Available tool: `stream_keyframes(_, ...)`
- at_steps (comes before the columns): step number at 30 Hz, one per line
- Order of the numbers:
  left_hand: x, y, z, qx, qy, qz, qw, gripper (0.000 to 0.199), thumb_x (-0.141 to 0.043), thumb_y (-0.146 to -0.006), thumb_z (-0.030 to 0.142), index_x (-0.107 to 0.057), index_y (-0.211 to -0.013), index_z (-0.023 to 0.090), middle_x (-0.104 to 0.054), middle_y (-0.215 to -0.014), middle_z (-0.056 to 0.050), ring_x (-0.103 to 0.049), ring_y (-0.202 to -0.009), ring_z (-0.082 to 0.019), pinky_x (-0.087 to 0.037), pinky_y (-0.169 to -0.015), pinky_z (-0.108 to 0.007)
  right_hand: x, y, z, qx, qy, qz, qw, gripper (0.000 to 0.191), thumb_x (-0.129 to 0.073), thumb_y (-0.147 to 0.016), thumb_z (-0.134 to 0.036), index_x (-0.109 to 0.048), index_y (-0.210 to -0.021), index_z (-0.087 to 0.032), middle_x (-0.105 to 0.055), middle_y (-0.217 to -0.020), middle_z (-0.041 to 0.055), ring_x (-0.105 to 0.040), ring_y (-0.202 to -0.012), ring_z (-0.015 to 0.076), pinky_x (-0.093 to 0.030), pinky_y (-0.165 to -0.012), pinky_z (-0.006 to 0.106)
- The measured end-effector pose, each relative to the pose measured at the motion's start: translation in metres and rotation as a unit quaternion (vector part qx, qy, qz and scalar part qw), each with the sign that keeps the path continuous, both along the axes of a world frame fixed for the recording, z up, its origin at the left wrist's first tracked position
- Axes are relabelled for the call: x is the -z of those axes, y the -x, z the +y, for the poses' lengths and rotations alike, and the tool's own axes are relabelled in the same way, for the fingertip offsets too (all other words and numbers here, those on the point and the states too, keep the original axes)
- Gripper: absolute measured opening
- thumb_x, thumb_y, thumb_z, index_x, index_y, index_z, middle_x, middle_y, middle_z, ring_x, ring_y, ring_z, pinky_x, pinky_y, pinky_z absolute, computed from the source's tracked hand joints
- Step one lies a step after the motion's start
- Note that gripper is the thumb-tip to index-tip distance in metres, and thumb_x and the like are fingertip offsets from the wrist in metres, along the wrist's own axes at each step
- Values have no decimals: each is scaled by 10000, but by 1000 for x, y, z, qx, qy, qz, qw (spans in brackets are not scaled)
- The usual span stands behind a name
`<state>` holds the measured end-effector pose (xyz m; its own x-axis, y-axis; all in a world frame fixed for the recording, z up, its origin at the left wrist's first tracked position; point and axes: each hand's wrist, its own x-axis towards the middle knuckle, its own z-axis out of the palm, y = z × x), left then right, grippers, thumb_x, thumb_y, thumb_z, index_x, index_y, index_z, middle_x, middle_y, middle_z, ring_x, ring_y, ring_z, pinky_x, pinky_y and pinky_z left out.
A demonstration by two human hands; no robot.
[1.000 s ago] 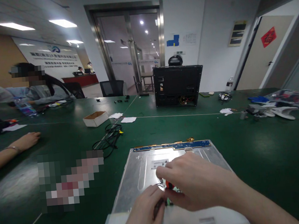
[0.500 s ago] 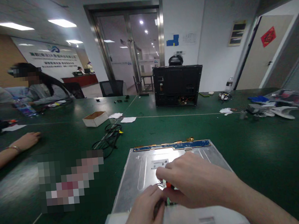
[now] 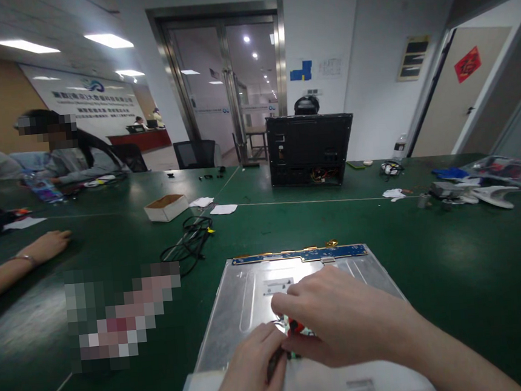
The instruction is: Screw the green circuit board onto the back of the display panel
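In front of me lies a flat metal-backed display panel (image 3: 226, 320), with a blue circuit strip (image 3: 293, 256) along its far edge. My right hand (image 3: 339, 316) is closed from above around what looks like a red-and-black screwdriver (image 3: 295, 325), mostly hidden by the fingers. Below it, bits of a green circuit board (image 3: 294, 355) show on the panel. My left hand (image 3: 256, 360) rests at the board's left side, its thumb and fingers curled together close to the right fingertips. What sits between them is hidden. A whitish sheet (image 3: 322, 385) covers the panel's near end.
Left of the panel are a coiled black cable (image 3: 191, 238) and an open cardboard box (image 3: 167, 208). Another person's hand (image 3: 48, 245) rests on the green table (image 3: 468, 274). A black monitor housing (image 3: 311, 148) stands at the back; plastic parts (image 3: 470, 192) lie at right.
My right hand's fingers have shifted slightly, showing more of the red handle and the board. The left hand and the panel stay put.
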<state>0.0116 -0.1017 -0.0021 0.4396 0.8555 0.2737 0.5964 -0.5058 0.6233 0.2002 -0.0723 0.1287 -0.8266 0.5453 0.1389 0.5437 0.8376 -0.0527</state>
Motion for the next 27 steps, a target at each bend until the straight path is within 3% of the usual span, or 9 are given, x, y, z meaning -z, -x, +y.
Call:
stream_keyframes(16, -1, -1, 1, -1, 12, 1, 1000, 216, -478, -780, 96, -619, -894, 213, -639, -910, -55, -604, -851, -212, -496, -748, -289, -2, 1, -1, -13, 11, -2, 1000, 97, -510, -823, -258, -498, -895, -194, -639, -749, 3, -503, -552, 122, -170, -443, 281)
stream_keyframes(21, -9, 0, -2, -17, 16, 13, 1000, 167, -478, -823, 139, -614, -893, 209, -646, -888, -54, -613, -805, -202, -500, -701, -272, -1, 1, -1, -13, 9, -1, 1000, 90, -500, -838, -277, -492, -885, -200, -636, -744, 0, -487, -546, 123, -169, -443, 283)
stream_keyframes(24, -14, 12, -2, -31, 4, 26, 999, 171, -466, -856, 173, -605, -947, 217, -657, -912, -52, -621, -819, -200, -501, -705, -273, -1, 2, 0, -12, 13, -4, 1000, 83, -499, -824, -251, -492, -892, -203, -629, -737, -3, -472, -544, 123, -165, -446, 283)
stream_keyframes(27, -17, 44, 6, -86, -41, 64, 993, 166, -464, -871, 222, -598, -969, 223, -662, -925, -51, -624, -853, -209, -496, -747, -297, -3, 2, 0, -9, 27, -11, 1000, 102, -493, -822, -234, -503, -921, -207, -624, -741, -3, -464, -551, 122, -163, -459, 280)
